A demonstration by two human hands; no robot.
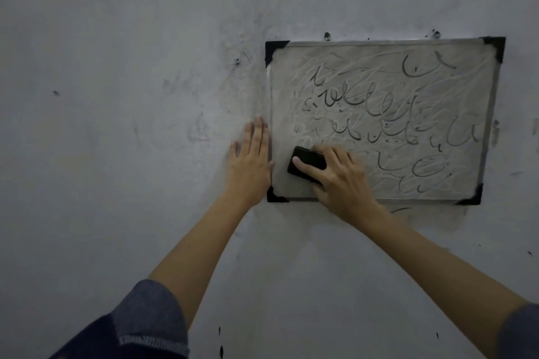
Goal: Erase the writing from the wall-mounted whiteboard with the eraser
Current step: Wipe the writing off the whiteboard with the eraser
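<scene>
A small whiteboard [466, 172] with black corner caps hangs on the grey wall at the upper right. Dark handwritten lines [364, 105] cover its middle and right, over smeared grey streaks. My right hand [341, 181] presses a black eraser [306, 165] flat against the board's lower left area, fingers curled over it. The patch around the eraser carries no clear writing. My left hand [252, 163] lies flat on the wall with fingers together, touching the board's left edge.
The grey wall [116, 96] is scuffed and stained around the board. A screw [237, 60] sticks out left of the board's top corner, and two fixings [327, 35] sit above its top edge.
</scene>
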